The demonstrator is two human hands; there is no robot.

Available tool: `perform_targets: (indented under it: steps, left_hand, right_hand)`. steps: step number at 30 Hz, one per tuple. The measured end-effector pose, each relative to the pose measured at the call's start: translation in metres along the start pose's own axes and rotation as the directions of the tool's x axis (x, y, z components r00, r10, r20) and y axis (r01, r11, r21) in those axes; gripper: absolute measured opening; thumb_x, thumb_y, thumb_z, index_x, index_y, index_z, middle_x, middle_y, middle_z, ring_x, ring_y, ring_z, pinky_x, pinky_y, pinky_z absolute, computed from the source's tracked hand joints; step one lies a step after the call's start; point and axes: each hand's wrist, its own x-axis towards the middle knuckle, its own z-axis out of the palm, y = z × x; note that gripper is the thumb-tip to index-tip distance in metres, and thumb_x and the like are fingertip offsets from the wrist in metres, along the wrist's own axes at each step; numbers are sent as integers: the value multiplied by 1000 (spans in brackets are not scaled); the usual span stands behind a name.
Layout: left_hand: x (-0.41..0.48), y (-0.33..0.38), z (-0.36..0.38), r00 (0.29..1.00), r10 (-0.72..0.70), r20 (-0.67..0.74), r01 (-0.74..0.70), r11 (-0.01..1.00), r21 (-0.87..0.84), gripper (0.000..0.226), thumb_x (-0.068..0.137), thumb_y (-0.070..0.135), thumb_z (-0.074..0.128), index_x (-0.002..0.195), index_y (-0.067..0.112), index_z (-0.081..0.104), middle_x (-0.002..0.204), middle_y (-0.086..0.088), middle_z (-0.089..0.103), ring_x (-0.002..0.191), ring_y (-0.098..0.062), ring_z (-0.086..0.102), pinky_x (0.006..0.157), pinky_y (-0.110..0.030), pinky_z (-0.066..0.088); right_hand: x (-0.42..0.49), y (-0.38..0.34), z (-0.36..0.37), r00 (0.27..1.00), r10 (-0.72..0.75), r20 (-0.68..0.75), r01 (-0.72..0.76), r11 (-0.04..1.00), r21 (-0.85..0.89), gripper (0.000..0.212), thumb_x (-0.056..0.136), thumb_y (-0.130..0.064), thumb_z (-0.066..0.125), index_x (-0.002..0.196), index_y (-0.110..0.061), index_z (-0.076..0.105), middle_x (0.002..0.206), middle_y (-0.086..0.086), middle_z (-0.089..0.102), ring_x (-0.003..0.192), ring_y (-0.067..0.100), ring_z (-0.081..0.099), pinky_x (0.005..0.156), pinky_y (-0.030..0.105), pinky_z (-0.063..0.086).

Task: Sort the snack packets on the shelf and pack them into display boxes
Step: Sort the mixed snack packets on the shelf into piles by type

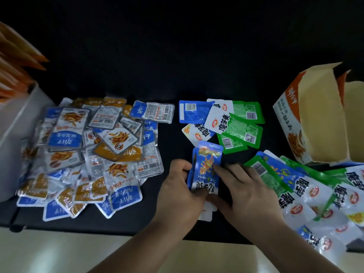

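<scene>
We gripped the blue packet stack (206,170) between left hand (177,188) and right hand (244,186) over the shelf (171,138), long axis pointing away, with the open display box (315,123) nearer our right hand.

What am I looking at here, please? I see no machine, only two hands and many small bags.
There is no machine. A person wears a camera on the head, looking down at their own hands. The left hand and right hand together hold a small stack of blue packets over a black shelf. A heap of fish snack packets lies on the left, green and blue packets behind the hands, and an open display box stands at the right.
</scene>
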Motion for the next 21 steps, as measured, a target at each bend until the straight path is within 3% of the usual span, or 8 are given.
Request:
perform_targets:
  steps: [3, 5, 8, 10, 13, 15, 18, 21]
  left_hand:
    - [-4, 6, 1, 1000, -14, -16, 12, 992, -127, 38, 87, 10, 76, 109, 34, 56, 89, 15, 71, 76, -2, 70, 62, -20, 55]
    - [-4, 11, -3, 998, -24, -62, 13, 985, -173, 33, 90, 10, 73, 107, 35, 59, 89, 12, 73, 72, -2, 70, 58, -15, 51]
    - [-10, 15, -11, 993, -51, -103, 29, 978, -207, 27, 97, 13, 67, 110, 37, 62, 86, 10, 72, 66, -1, 66, 53, -11, 46]
    - [-18, 18, -11, 996, -34, -81, 17, 979, -203, 25, 99, 18, 64, 112, 39, 63, 84, 13, 72, 64, -1, 63, 52, -12, 44]
    - [-29, 22, 2, 1000, -6, -1, 6, 980, -197, 27, 98, 18, 65, 110, 42, 61, 93, 25, 71, 73, -1, 66, 60, -15, 50]
    - [-31, 25, 16, 998, 34, 58, -21, 978, -206, 31, 97, 11, 66, 111, 39, 62, 94, 25, 73, 79, 0, 68, 62, -11, 49]
    - [-26, 34, 37, 988, 71, 140, -31, 962, -270, 35, 94, 4, 70, 115, 31, 63, 96, 15, 77, 81, -3, 72, 64, -14, 50]
    - [-19, 41, 60, 982, 105, 157, -61, 963, -261, 32, 91, 5, 74, 109, 29, 64, 92, 9, 77, 81, -7, 73, 67, -25, 57]
  right_hand:
    - [0, 0, 1, 1000, -9, -7, 9, 1000, -11, 66, 83, -70, 53, 137, -32, 63, 122, -9, 60, 115, 23, 54, 52, 42, 58]
    - [-2, 2, 2, 1000, 3, -4, -3, 998, 58, 64, 85, -69, 54, 136, -32, 64, 129, -10, 62, 124, 23, 57, 62, 44, 62]
    - [-12, 10, -4, 997, -4, -73, 23, 963, 269, 48, 90, -44, 65, 132, -22, 69, 139, -6, 64, 138, 17, 54, 94, 42, 59]
    - [-21, 17, -16, 989, 16, -145, 29, 953, 302, 34, 92, -30, 65, 123, -18, 74, 140, -2, 64, 139, 20, 54, 102, 40, 55]
    - [-34, 31, -31, 987, 121, -103, -99, 976, 196, 36, 91, -31, 55, 119, -17, 72, 134, 2, 64, 132, 31, 57, 93, 49, 58]
    - [-40, 43, -31, 984, 167, -55, -154, 972, 179, 38, 87, -27, 53, 120, -15, 69, 129, 2, 65, 128, 31, 59, 86, 50, 60]
    - [-45, 57, -33, 965, 254, -60, -218, 911, 351, 44, 91, -18, 54, 134, -17, 64, 129, 1, 67, 123, 26, 63, 89, 48, 59]
    - [-41, 59, -52, 925, 348, -150, -229, 828, 511, 45, 95, -21, 52, 140, -19, 58, 129, -1, 64, 122, 24, 62, 91, 43, 55]
